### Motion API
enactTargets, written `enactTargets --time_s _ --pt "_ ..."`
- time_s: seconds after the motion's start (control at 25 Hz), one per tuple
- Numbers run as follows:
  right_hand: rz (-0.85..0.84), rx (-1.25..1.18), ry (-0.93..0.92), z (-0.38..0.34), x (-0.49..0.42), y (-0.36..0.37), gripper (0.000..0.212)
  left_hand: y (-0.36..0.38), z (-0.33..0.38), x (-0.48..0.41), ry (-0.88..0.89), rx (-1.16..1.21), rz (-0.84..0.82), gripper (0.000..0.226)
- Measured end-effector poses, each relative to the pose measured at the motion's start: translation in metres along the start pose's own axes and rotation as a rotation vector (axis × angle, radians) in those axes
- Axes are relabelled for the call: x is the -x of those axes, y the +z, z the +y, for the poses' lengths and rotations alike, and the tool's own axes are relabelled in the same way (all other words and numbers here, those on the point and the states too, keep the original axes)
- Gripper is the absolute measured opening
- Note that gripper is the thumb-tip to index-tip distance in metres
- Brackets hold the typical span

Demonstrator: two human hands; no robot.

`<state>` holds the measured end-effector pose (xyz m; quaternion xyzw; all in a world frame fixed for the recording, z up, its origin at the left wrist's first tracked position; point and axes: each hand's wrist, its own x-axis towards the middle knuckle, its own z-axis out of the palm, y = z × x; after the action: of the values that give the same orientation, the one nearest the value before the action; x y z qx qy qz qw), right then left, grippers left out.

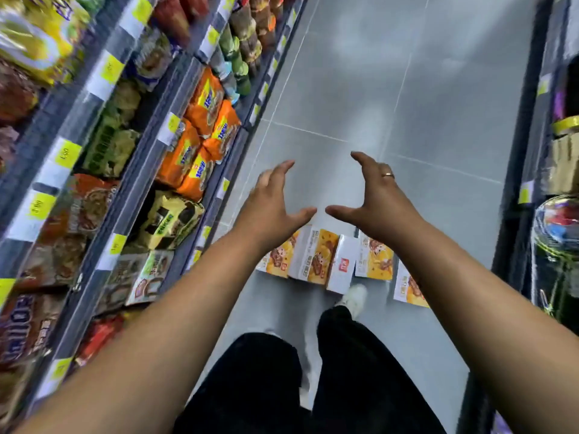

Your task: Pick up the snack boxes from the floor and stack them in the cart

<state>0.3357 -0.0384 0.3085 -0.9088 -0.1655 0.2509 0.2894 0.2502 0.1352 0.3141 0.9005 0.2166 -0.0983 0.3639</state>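
Note:
Several yellow-and-white snack boxes (316,260) lie in a loose row on the grey floor, just ahead of my feet. One more box (407,286) lies further right, partly hidden by my right forearm. My left hand (271,200) and my right hand (374,198) hover side by side above the boxes, fingers spread and slightly bent, thumbs pointing toward each other. Neither hand touches or holds anything. No cart is in view.
A shelf rack (131,170) packed with noodle and snack bags lines the left side of the aisle. Another dark rack (532,183) with jars stands on the right. Grey tiled floor (391,89) stretches ahead. My white shoe (355,299) is beside the boxes.

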Motion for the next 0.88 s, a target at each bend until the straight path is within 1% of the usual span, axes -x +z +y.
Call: enactTargets --time_s 0.2,0.4,0.56,0.64,0.72,0.88 --pt "-0.159 0.034 0.057 0.082 -0.094 0.078 0.098 0.094 -0.072 -0.086 -0.153 0.058 -0.008 0.085" --pt "-0.313 0.146 0.061 0.167 -0.170 0.195 0.102 0.200 -0.191 -0.136 -0.278 0.072 -0.091 0.084" --pt "-0.458 0.253 0.020 0.232 -0.219 0.280 0.111 0.269 -0.289 -0.157 -0.364 0.080 -0.105 0.087" --pt "-0.515 0.305 0.015 0.265 -0.239 0.322 0.113 0.310 -0.332 -0.160 -0.404 0.083 -0.142 0.092" --pt "-0.570 0.314 0.040 0.296 -0.256 0.359 0.114 0.352 -0.365 -0.161 -0.438 0.083 -0.191 0.101" --pt "-0.613 0.216 0.129 0.334 -0.286 0.405 0.128 0.418 -0.403 -0.157 -0.494 0.131 -0.278 0.115"
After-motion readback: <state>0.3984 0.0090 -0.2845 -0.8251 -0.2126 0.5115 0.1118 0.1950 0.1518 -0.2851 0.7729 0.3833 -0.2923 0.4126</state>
